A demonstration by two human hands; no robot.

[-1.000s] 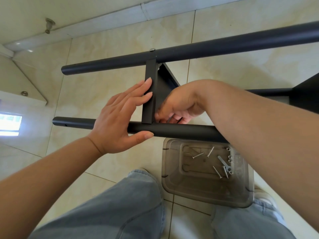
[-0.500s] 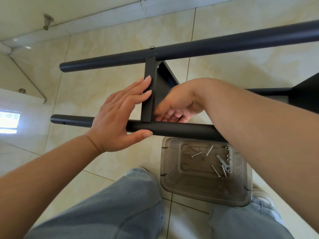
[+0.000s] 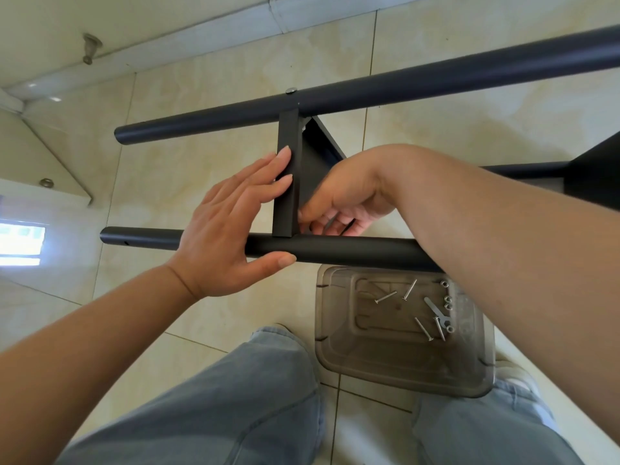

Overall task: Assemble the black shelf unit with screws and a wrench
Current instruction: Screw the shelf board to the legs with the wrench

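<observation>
Shelf unit lying on its side above a tiled floor [image 3: 208,92], seen from the wearer's head. Two black round tubes run across the view: the upper tube [image 3: 402,85], already carrying a screw head [image 3: 292,90] at its joint, and the lower tube [image 3: 352,251], which crosses just above the knees. Between them stands the edge of a black shelf panel [image 3: 287,182], meeting both tubes at right angles. The left hand [image 3: 231,226] is flat, its straight fingers pressed against the panel's edge and its thumb lying along the lower tube, steadying the joint without gripping it. The right hand [image 3: 339,203] reaches behind the panel, fingers curled near the lower joint; a thin metallic piece seems pinched there, but what it is cannot be told. A clear plastic tray [image 3: 402,374] on the floor, just below the lower tube, holds loose screws [image 3: 385,296], small nuts [image 3: 448,303] and a flat wrench [image 3: 436,312]. The painted steel parts are judged rigid and fairly light, but smooth and round, so a tube may roll or slip under a flat palm; a firmer hold would wrap the tube close beside the joint. The thin panel edge likely bears pressure well. The small fasteners are easily dropped and best pinched at the shank.
</observation>
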